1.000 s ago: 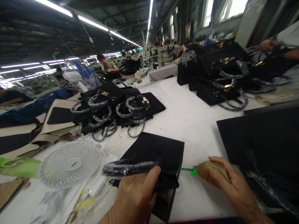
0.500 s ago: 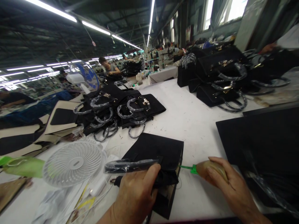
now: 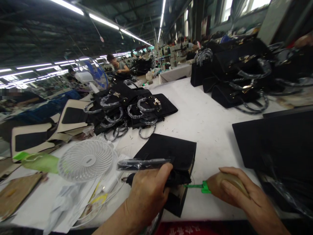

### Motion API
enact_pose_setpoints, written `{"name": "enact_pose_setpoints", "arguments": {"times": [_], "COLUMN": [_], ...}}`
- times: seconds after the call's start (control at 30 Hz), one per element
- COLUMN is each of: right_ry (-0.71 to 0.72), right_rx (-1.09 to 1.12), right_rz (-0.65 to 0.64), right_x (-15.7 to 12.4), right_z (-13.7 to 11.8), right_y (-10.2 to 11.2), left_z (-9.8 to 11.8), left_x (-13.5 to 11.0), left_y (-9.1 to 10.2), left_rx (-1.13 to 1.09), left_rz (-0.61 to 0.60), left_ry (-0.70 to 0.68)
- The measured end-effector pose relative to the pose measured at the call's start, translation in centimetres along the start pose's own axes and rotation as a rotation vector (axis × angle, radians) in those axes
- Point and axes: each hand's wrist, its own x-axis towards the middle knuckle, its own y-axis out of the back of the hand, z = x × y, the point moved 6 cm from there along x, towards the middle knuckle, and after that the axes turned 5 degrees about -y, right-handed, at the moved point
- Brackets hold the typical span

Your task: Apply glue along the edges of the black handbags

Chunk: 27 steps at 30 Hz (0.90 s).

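If our right hand [image 3: 246,192], wrapped around the rounded brownish squeeze bottle [image 3: 223,186] with its green nozzle [image 3: 204,187], presses too hard, we might smear the flat-sided black bag [image 3: 174,148]. Our left hand [image 3: 148,191] clamps that bag on the white tabletop [image 3: 205,127]; it looks matte, one edge gaping, its handle [image 3: 139,164] plastic-wrapped.

We see plain black on the flat, boxy bag [image 3: 171,147], amber-brown on the rounded squeeze bottle [image 3: 215,187], bright green on its slim plastic nozzle [image 3: 205,187], white on the desk [image 3: 193,120] and the round, swirl-patterned plastic fan [image 3: 89,160], lime green on the translucent bottle [image 3: 41,162], cream edging black on the flat panels [image 3: 30,139].
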Motion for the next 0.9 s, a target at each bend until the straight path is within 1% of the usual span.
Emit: {"name": "enact_pose_setpoints", "arguments": {"times": [0.07, 0.1, 0.13, 0.23, 0.27, 0.37, 0.4, 0.47, 0.5, 0.53, 0.63, 0.67, 0.7, 0.8, 0.83, 0.9], "right_ry": [0.005, 0.005, 0.005, 0.046, 0.07, 0.13, 0.143, 0.172, 0.192, 0.209, 0.227, 0.219, 0.207, 0.188, 0.19, 0.204], "right_rx": [-0.034, -0.039, -0.033, 0.006, -0.004, -0.083, -0.096, -0.09, -0.085, -0.089, -0.146, -0.154, -0.144, -0.066, -0.059, -0.088], "right_rz": [0.086, 0.102, 0.086, -0.023, -0.022, 0.052, 0.038, -0.038, -0.056, -0.047, 0.077, 0.092, 0.076, -0.034, -0.043, -0.006], "right_x": [0.1, 0.1, 0.1, -0.3, -0.4, -1.0, -1.2, -1.5, -1.6, -1.7, -1.8, -1.8, -1.8, -2.1, -2.2, -2.5], "right_z": [-0.3, -0.4, -0.6, -1.2, -1.4, -2.0, -2.1, -2.5, -2.7, -2.8, -3.0, -3.0, -2.9, -2.9, -3.0, -3.3], "right_y": [0.5, 0.6, 0.5, -0.1, 0.0, 0.7, 0.7, 0.4, 0.4, 0.5, 1.0, 1.1, 1.0, 0.6, 0.6, 0.8], "left_z": [0.0, 0.1, 0.1, 0.2, 0.2, 0.2, 0.3, 0.3, 0.3, 0.3, 0.4, 0.4, 0.4, 0.4, 0.4, 0.4], "left_x": [0.0, 0.0, 0.0, 0.0, -0.1, -0.1, -0.1, -0.1, -0.1, -0.1, 0.1, 0.2, 0.2, 0.3, 0.3, 0.2], "left_y": [-0.1, -0.1, -0.2, -0.2, -0.2, -0.3, -0.3, -0.3, -0.3, -0.3, -0.3, -0.3, -0.3, -0.2, -0.2, -0.1], "left_rx": [0.0, 0.003, 0.007, 0.009, 0.009, 0.012, 0.014, 0.009, 0.004, -0.001, -0.012, -0.01, -0.007, -0.001, 0.003, 0.017], "left_rz": [0.0, -0.005, -0.011, -0.025, -0.025, -0.038, -0.045, -0.055, -0.051, -0.044, -0.032, -0.038, -0.046, -0.043, -0.035, -0.024], "left_ry": [-0.005, -0.009, -0.015, -0.015, -0.011, 0.001, 0.001, -0.005, -0.009, -0.012, -0.014, -0.013, -0.013, -0.019, -0.022, -0.021]}}
